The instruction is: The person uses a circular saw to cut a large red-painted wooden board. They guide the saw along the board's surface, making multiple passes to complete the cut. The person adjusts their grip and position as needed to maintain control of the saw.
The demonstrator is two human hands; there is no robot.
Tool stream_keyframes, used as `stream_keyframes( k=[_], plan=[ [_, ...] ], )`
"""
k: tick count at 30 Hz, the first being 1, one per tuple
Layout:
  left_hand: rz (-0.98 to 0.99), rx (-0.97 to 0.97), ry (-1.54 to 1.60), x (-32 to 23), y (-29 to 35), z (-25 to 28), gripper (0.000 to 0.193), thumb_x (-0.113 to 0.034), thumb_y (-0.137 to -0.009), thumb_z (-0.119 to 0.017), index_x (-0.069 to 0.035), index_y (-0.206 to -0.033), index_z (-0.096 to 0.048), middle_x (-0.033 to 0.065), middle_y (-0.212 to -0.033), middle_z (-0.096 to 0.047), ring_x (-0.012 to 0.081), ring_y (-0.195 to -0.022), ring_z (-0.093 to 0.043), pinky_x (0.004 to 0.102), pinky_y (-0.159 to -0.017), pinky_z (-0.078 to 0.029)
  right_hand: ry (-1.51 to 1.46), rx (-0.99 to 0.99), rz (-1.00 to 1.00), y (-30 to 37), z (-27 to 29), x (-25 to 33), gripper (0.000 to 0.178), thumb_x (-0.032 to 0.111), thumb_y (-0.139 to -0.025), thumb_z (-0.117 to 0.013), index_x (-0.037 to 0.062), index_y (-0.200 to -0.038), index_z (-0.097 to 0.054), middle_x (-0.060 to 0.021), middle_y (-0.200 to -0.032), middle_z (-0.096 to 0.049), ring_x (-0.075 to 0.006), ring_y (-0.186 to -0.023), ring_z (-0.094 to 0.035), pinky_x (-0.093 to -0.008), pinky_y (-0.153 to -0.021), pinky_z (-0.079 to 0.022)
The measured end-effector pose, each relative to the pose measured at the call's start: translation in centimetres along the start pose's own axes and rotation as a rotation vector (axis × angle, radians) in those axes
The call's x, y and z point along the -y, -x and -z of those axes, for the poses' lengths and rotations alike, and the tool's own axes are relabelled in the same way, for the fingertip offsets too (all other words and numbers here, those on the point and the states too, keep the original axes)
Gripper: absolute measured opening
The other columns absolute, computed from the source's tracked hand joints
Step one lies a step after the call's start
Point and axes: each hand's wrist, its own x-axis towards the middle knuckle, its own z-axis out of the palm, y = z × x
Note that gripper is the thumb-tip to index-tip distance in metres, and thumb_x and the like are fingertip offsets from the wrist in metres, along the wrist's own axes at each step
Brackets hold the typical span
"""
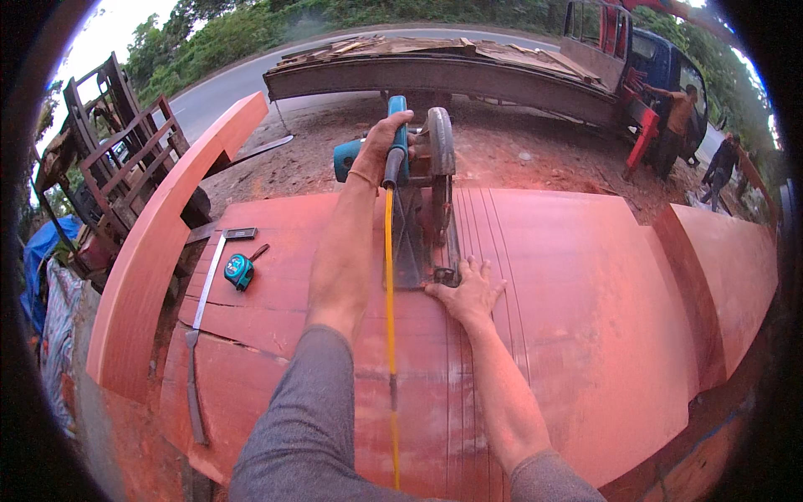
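A teal circular saw with a grey blade guard stands on a wide reddish wooden slab. My left hand is wrapped round its rear handle at the far edge of the slab. Flat on the wood lies my right hand, fingers spread, its thumb against the near corner of the saw's base plate. A yellow cord runs from the saw's handle toward me, below my left arm's right side. Several thin parallel lines run along the slab beside my right hand. The blade's lower part is hidden.
On the slab's left lie a try square, a teal tape measure and a long dark-handled tool. Thick timbers flank the slab. Beyond are a forklift, a flatbed truck and two people at the right.
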Motion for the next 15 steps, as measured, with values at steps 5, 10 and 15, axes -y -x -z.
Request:
stream_keyframes(
  k=[5,10,15],
  plan=[
    [0.023,0.043,0.032,0.0,-1.7,0.4,0.031,-0.038,-0.091,-0.072,-0.011,-0.095,-0.058,0.0048,-0.075,-0.064,0.0177,-0.055,-0.062,0.0326,-0.050,-0.052,0.025,-0.008,-0.012,-1.8,-0.3,0.4,0.098,0.063,-0.069,-0.081,0.0135,-0.149,-0.052,-0.0098,-0.163,-0.037,-0.0326,-0.156,-0.019,-0.0671,-0.121,-0.005],
    [0.013,0.031,0.042,-0.1,-3.2,0.4,0.030,-0.037,-0.090,-0.072,-0.011,-0.094,-0.058,0.0043,-0.074,-0.063,0.0166,-0.054,-0.061,0.0318,-0.049,-0.051,0.023,-0.001,-0.036,-3.7,-0.5,0.6,0.100,0.065,-0.068,-0.081,0.0158,-0.150,-0.050,-0.0092,-0.164,-0.036,-0.0345,-0.156,-0.018,-0.0698,-0.120,-0.004],
    [-0.015,0.048,0.086,0.2,-4.2,0.6,0.033,-0.036,-0.089,-0.073,-0.009,-0.096,-0.057,0.0047,-0.073,-0.061,0.0164,-0.053,-0.060,0.0310,-0.048,-0.051,0.016,-0.024,-0.032,-5.1,-1.0,0.7,0.102,0.065,-0.068,-0.081,0.0168,-0.152,-0.048,-0.0087,-0.164,-0.035,-0.0353,-0.156,-0.015,-0.0715,-0.119,-0.002]
  ],
)
